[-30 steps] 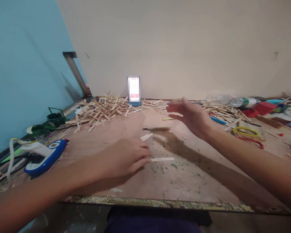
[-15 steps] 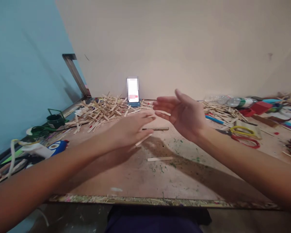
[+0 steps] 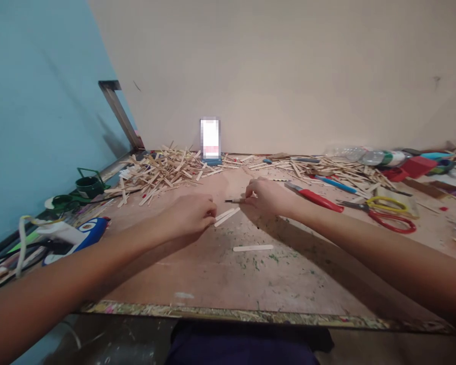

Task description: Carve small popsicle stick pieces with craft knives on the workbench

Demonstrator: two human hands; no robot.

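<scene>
My left hand (image 3: pixel 193 215) is closed low over the board, its fingertips at the left end of two thin wooden sticks (image 3: pixel 228 217) lying side by side. My right hand (image 3: pixel 264 196) pinches a slim brown tool with a dark tip (image 3: pixel 233 201), which points left toward my left hand. Nearer to me, a single pale stick (image 3: pixel 253 248) lies flat among green specks. To the right of my right hand is a red-handled cutting tool (image 3: pixel 319 199).
A phone (image 3: pixel 211 139) stands at the back beside a heap of sticks (image 3: pixel 163 175). Scissors (image 3: pixel 387 205), a blue pen (image 3: pixel 336 184) and plastic bottles (image 3: pixel 380 156) lie at the right. Green cups (image 3: pixel 89 186) and a blue-white object (image 3: pixel 85 235) sit at the left.
Both hands have come down to the board. My right hand, raised and open before, now pinches the slim tool. My left fingers have curled in by the sticks.
</scene>
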